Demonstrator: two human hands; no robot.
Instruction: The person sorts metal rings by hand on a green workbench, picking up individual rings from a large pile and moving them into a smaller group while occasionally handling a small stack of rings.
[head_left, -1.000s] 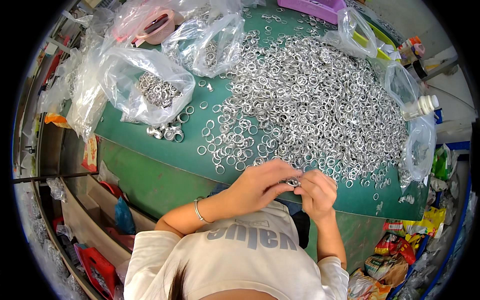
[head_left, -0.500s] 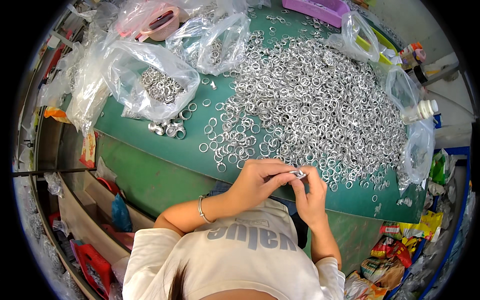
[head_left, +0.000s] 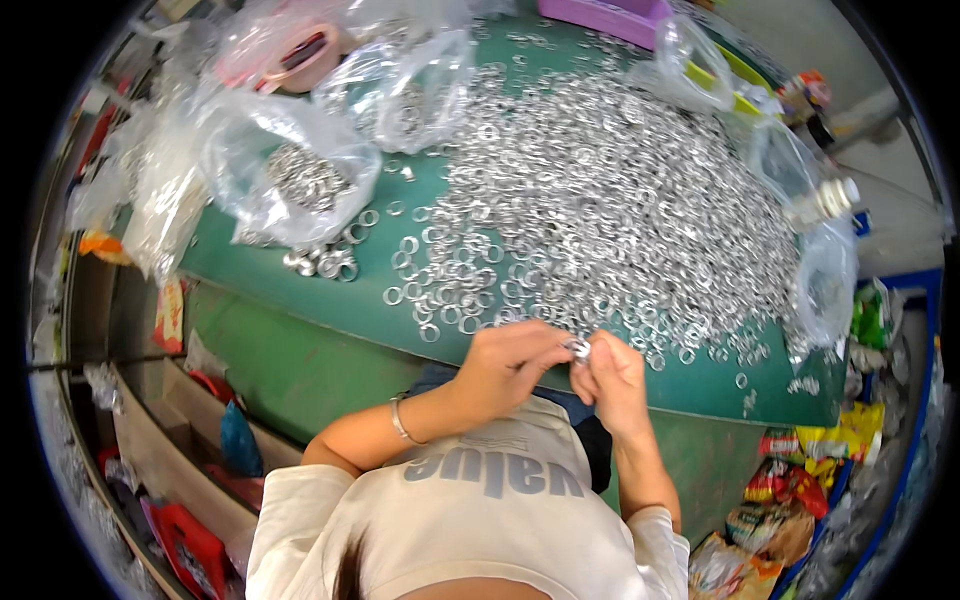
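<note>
Left hand (head_left: 503, 366) grip is pinched on a small silver ring (head_left: 578, 349) at the fingertips, held over the near edge of the green table (head_left: 262, 268). Right hand (head_left: 616, 378) is just right of it, fingers curled in against the ring; can't tell if that grip is pinching too, blurred. Big ring pile (head_left: 620, 200) spreads beyond both hands. Clear bag (head_left: 350, 150) of rings sits far left, purple bin (head_left: 605, 20) at the far edge, white-capped bottle (head_left: 826, 200) right.
</note>
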